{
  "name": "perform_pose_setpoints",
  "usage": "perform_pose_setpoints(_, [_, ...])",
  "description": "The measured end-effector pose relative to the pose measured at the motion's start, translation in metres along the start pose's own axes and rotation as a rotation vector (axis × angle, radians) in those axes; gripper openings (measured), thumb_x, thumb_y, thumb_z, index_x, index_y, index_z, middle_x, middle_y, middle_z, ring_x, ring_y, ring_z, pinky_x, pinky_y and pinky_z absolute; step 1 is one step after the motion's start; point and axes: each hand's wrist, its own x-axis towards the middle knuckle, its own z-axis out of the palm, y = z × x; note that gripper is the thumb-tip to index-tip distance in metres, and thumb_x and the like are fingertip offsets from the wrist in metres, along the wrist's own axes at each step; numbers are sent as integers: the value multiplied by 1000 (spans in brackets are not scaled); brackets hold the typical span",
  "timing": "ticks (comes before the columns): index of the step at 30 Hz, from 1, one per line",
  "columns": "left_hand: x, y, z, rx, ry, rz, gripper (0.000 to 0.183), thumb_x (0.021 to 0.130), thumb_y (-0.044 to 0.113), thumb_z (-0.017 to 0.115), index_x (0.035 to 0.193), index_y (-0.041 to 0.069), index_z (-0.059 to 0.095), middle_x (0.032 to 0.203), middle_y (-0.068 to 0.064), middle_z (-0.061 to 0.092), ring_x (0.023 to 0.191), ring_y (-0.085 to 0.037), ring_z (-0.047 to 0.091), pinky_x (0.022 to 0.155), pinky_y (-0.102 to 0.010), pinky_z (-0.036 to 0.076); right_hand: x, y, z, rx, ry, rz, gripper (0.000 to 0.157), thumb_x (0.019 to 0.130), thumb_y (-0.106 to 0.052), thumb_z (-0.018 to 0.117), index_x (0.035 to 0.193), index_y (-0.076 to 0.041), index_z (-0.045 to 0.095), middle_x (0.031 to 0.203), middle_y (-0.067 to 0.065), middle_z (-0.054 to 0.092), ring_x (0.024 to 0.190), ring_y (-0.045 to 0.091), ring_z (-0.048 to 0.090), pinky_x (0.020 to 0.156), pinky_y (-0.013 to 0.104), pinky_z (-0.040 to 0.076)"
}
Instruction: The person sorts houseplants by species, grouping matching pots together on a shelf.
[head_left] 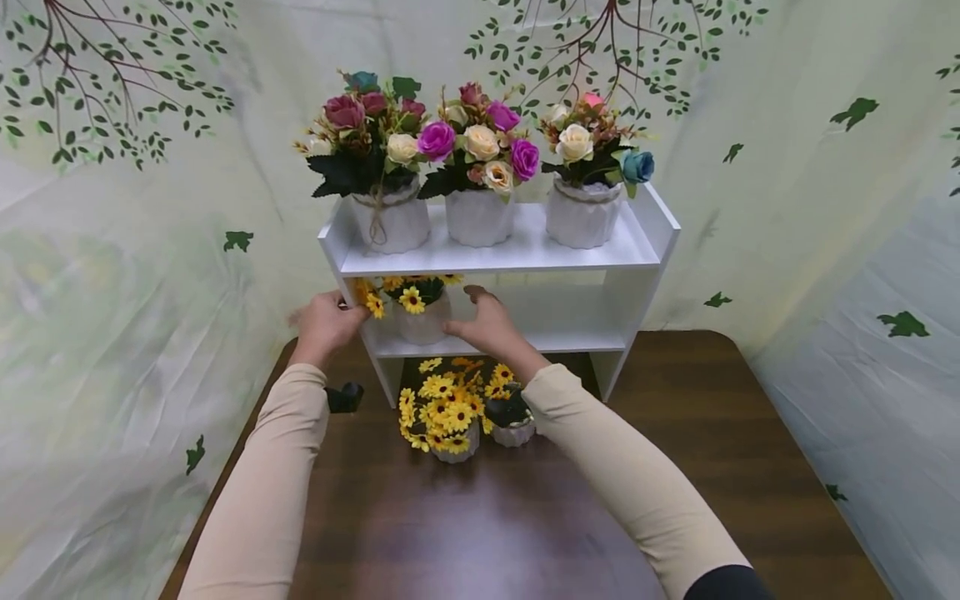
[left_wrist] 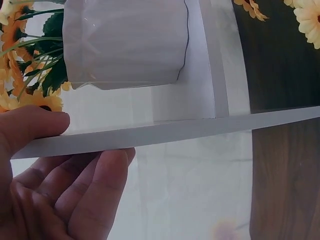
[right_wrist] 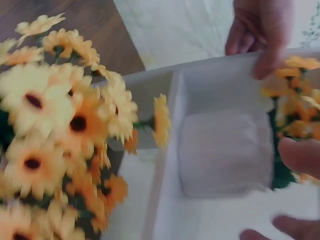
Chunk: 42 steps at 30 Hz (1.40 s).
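Note:
On the middle shelf of a white shelf unit [head_left: 480,268], a whitish pot of yellow flowers [head_left: 423,323] stands near the left side. My left hand [head_left: 327,327] pinches the unit's left side panel [left_wrist: 165,134], thumb on the inner face and fingers on the outer. Yellow petals nearly meet that thumb. Just to the right of the pot, my right hand [head_left: 491,327] has its thumb and fingers spread apart. In the right wrist view, its fingers [right_wrist: 302,157] show beside the pot's flowers, holding nothing.
Three pots of mixed roses, including the middle one [head_left: 480,218], line the top shelf. Low in front of the unit are a fuller pot of yellow flowers [head_left: 455,446] and a smaller one [head_left: 513,433] on the brown table [head_left: 697,433]. Leaf-printed cloth [head_left: 817,250] hangs around.

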Motion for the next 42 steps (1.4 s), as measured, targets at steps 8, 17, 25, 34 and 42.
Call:
perform_pose_setpoints(8, [-1,-1,-1,-11,-22,-18,51,91,24,59,131,-7,57,127,-29,63,102,-32,59,76,-34,48,-61,43,-41,5,-78,-144,32,94,-24,66,119,-6,60,146,11,52,132,33,54,105,47,48])
perform_pose_setpoints(17, [1,-1,-1,4,-42,-13,48,90,22,59,127,-8,59,116,-29,67,88,-28,60,62,-25,44,-118,131,-71,30,225,-133,16,94,-14,66,105,-3,63,126,16,67,112,32,65,89,37,55])
perform_pose_setpoints(25, [3,1,-1,36,-37,-9,46,91,23,58,126,-7,59,112,-27,67,88,-28,59,63,-26,44,-127,179,-58,14,227,8,21,92,-12,67,111,-2,64,112,18,69,107,33,66,92,43,54])
perform_pose_setpoints(34, [3,1,-1,29,-34,-31,49,92,25,58,129,-7,58,121,-28,65,95,-31,59,70,-32,45,-110,212,-30,36,185,112,31,88,-7,69,117,2,60,114,22,68,102,34,68,83,39,57])
perform_pose_setpoints(42, [1,2,-1,13,-20,-28,50,91,25,59,131,-6,57,126,-28,64,100,-33,61,72,-32,48,-95,219,1,-149,86,118,84,76,-20,82,143,7,40,138,31,54,127,47,52,105,57,42])
